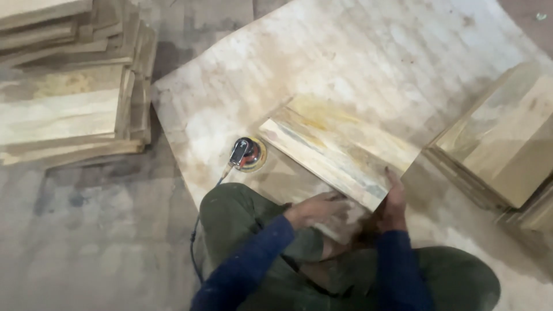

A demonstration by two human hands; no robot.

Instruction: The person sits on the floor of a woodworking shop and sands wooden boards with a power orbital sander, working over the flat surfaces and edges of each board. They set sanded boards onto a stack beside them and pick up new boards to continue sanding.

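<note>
A rectangular wooden board [340, 147] with yellow and grey streaks lies tilted on a big plywood sheet [357, 52] on the floor. My right hand [394, 201] grips the board's near right corner, fingers up along its edge. My left hand [317, 208] rests on the board's near edge, fingers curled over it. A small round sander [246, 153], red and yellow with a grey top, sits on the plywood left of the board, its cable [199, 230] trailing toward my knee.
A stack of wooden boards [69, 86] is piled at the upper left on the floor. Another stack of boards [501, 138] stands at the right. My legs in green trousers [242, 219] are folded at the plywood's near edge.
</note>
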